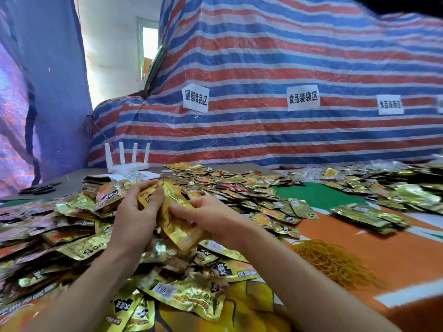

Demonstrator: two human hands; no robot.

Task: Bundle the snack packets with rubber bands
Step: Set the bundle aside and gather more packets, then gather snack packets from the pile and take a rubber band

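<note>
Your left hand point(137, 213) and right hand point(211, 218) close their fingers point(157, 195) around a gold stack of packets point(177, 226), likely squaring it above the desk's loose heap point(72, 226), with rubber bands point(333, 259) piled near your right forearm.

one head-worn view looks forward and down, close over the worktop point(395, 255), facing a striped tarp point(287, 68) just behind it; wide-angle, edges bent.

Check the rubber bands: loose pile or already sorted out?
Loose. The rubber bands lie in one tangled heap on the orange table cover, right of the right hand; none visibly around packets.
</note>
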